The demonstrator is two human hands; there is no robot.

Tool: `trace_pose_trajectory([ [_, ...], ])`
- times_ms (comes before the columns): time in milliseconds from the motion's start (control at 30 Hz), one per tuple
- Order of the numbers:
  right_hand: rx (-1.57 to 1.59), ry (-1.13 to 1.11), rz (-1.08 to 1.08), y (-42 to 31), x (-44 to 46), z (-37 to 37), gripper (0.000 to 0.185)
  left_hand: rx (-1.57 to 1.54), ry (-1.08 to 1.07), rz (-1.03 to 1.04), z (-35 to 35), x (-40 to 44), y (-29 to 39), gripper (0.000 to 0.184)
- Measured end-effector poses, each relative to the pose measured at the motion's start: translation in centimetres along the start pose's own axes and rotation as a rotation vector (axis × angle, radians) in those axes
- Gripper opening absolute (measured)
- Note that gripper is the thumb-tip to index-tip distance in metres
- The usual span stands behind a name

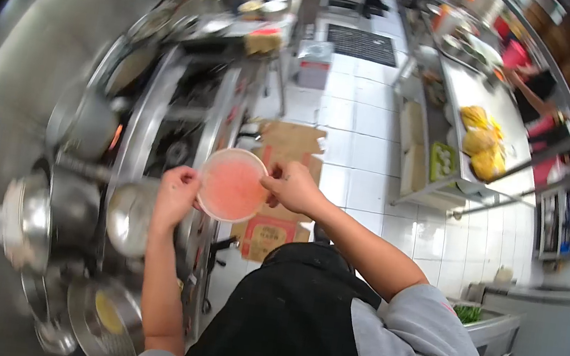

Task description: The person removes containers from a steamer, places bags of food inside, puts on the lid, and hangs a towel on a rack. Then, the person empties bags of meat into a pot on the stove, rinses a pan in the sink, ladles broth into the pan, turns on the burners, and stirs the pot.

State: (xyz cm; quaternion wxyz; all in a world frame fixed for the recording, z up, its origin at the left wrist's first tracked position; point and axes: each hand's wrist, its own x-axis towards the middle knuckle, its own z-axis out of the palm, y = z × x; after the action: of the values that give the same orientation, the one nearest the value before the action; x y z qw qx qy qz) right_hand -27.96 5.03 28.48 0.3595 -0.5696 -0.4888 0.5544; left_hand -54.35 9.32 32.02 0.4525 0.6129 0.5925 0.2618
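1. A metal pot [73, 210] stands by the wall-side edge of the stove [219, 118].
2. The left hand [175, 195] pinches the left rim of a round tub [231, 186].
3. The tub, pinkish-red on top, is held up near the stove's front edge; lid or contents, I cannot tell.
4. The right hand [291, 185] grips its right rim. Two-handed rim handling seems the step; moving on calls for even pressure.

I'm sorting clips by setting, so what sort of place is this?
Most likely a restaurant or other commercial kitchen: there is a long stove with burners, several large metal pots crowded near it, and a long worktable across the aisle.
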Motion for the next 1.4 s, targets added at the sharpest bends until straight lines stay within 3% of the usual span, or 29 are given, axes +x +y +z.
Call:
trace_pose_trajectory([
  [167,0.019,0.344,0.078,6.6,0.3,-18.0,0.02,-0.079,-0.325,0.113,18.4,14.1,5.0,0.018],
  [367,0.096,0.663,0.182,10.4,-0.1,-35.7,0.021,0.013,-0.557,0.254,38.3,26.2,14.8,0.021],
  [533,0.106,0.894,0.207,14.7,2.1,-47.5,0.022,0.053,-0.657,0.293,51.6,32.8,21.9,0.022],
  [667,0.082,0.931,0.255,17.5,4.9,-57.4,0.022,-0.004,-0.741,0.328,61.1,39.8,25.9,0.022],
  [833,0.087,1.073,0.341,17.2,7.8,-67.8,0.023,0.041,-0.82,0.406,72.2,47.5,31.7,0.022],
  [1100,-0.043,1.196,0.509,21.7,13.6,-82.1,0.045,0.038,-0.767,0.412,85.2,54.8,36.2,0.022],
  [1167,0.039,1.253,0.457,22.4,14.4,-84.3,0.05,0.079,-0.687,0.476,91.5,58.4,32.9,0.024],
  [1233,0.109,1.339,0.44,22.3,14.7,-85.4,0.055,0.11,-0.729,0.309,90.0,56.9,37.5,0.026],
  [1300,-0.355,1.437,0.45,23.7,14.1,-85.6,0.059,0.115,-0.651,0.346,93.1,57.9,37.7,0.03],
  [1400,-0.346,1.434,0.236,20.1,11.6,-80.3,0.055,0.098,-0.593,0.298,95.2,57.8,40.0,0.031],
])
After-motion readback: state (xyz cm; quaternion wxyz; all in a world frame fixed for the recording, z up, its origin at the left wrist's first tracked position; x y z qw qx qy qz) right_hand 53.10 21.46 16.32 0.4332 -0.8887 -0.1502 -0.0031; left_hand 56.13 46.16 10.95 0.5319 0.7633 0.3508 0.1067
